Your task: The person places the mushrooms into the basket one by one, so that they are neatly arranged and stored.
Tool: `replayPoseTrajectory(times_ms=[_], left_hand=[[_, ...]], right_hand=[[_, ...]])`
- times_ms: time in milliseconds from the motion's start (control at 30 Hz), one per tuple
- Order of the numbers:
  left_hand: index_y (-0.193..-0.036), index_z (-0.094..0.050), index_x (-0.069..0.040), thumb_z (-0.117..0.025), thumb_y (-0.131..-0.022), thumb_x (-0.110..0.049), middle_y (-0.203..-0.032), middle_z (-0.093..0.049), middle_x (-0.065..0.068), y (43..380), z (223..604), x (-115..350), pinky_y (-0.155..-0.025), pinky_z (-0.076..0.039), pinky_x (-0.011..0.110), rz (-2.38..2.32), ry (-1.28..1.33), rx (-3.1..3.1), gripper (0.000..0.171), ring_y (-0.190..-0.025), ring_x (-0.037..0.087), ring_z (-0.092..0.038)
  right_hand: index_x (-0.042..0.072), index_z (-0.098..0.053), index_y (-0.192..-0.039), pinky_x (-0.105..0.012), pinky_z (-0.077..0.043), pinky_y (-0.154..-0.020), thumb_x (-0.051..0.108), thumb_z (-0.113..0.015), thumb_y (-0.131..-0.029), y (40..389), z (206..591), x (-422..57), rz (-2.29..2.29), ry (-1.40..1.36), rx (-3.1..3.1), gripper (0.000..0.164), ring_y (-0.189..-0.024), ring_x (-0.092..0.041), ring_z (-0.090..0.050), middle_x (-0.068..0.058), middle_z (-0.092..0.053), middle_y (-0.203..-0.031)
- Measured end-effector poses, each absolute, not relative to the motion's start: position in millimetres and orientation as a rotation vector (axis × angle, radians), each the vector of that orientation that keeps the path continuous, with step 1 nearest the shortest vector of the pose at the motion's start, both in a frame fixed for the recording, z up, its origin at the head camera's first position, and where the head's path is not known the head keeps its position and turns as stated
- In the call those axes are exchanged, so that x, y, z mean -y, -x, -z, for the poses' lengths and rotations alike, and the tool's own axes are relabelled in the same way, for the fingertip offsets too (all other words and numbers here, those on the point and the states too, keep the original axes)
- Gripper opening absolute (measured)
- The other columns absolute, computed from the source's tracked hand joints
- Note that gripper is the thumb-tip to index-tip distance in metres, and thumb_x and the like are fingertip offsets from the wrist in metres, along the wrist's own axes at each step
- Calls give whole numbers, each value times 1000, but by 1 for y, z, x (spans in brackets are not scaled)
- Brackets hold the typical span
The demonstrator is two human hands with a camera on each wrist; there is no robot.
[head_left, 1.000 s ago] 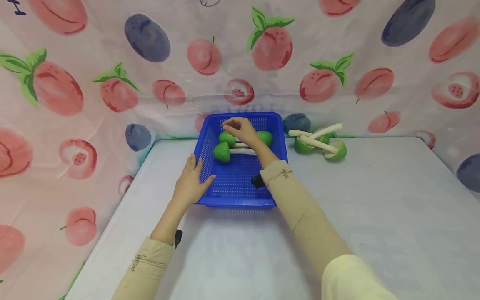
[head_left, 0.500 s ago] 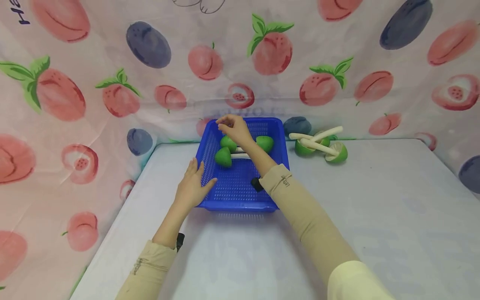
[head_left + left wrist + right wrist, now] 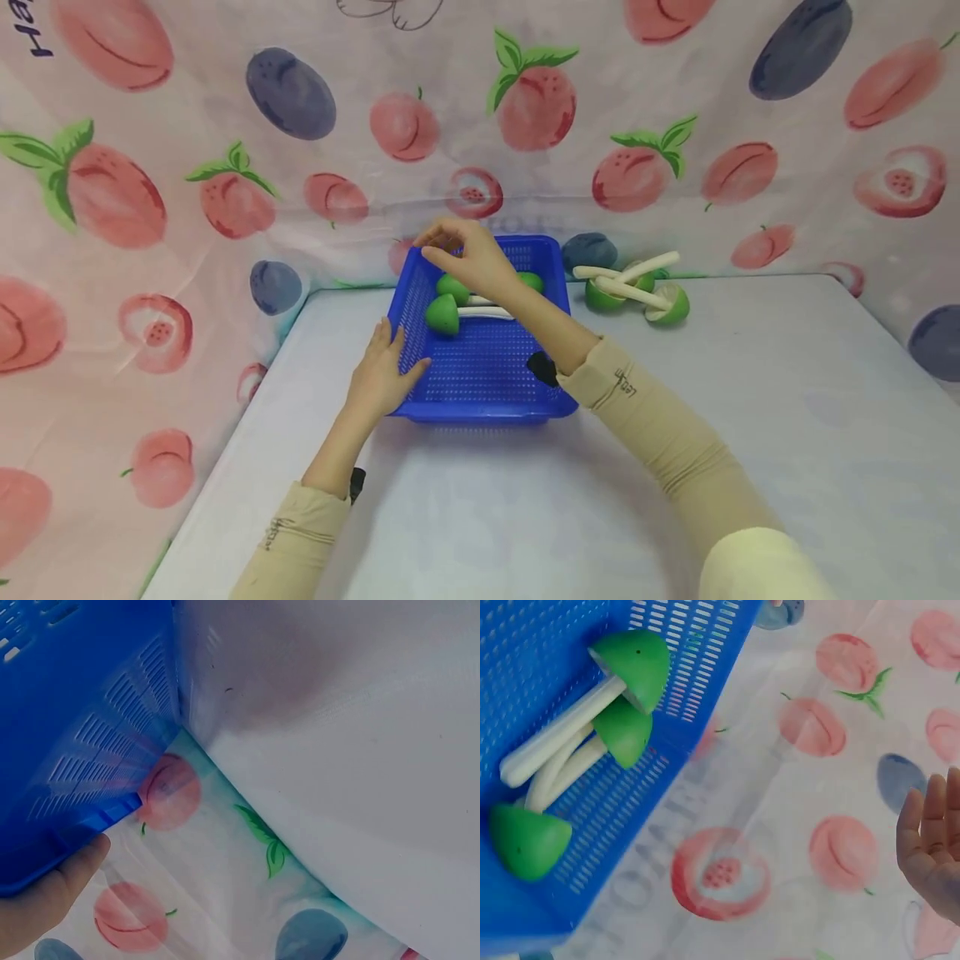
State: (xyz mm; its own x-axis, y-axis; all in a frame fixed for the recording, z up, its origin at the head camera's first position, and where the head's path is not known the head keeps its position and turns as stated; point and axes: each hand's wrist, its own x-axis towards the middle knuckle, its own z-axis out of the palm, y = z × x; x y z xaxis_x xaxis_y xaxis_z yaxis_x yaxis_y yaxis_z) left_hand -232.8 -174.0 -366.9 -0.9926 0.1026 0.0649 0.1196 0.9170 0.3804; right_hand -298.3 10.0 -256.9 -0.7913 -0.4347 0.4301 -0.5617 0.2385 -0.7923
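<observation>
Fruit-print cloth behind white table.

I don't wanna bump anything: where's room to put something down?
The table has a bare patch right of the right sleeve, in front of the loose mushrooms. Another lies between the sleeves, in front of the basket. Its near half is bare. Crowded: its far half, with more mushrooms and the right hand above, and its left rim, by the left hand.

Soft, even light fills the head view, laying faint shadows on the white tabletop at lower centre. The left wrist view is dimmer, greyed by shadow at upper centre; in the right wrist view, the blue plastic basket looks soft at lower left.
</observation>
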Motion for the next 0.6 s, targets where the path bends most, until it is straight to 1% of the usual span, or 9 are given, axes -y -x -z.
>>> replayPoseTrajectory(times_ms=[200,400,600], left_hand=[[-143,-27,10,-51,-93,-42,-154,-10,29,234,366,172,-111,-23,58,617,192,3040,75,-144,41,-9],[-143,-26,10,-51,-94,-41,-154,-9,30,235,367,174,-111,-23,58,608,199,3043,75,-144,41,-8],[-143,-26,11,-49,-94,-42,-153,-8,31,234,367,176,-110,-24,60,598,206,3050,76,-144,42,-8]], right_hand=[[3,-67,-105,-25,-49,-71,11,-58,-93,277,255,-35,-1529,-962,2407,17,-90,-21,-63,-13,-67,-106],[5,-67,-105,-28,-51,-72,13,-58,-93,266,261,-60,-1455,-887,2487,17,-88,-21,-63,-10,-68,-105],[3,-66,-107,-34,-51,-75,12,-57,-93,262,269,-97,-1391,-755,2531,18,-87,-23,-62,-14,-68,-104]])
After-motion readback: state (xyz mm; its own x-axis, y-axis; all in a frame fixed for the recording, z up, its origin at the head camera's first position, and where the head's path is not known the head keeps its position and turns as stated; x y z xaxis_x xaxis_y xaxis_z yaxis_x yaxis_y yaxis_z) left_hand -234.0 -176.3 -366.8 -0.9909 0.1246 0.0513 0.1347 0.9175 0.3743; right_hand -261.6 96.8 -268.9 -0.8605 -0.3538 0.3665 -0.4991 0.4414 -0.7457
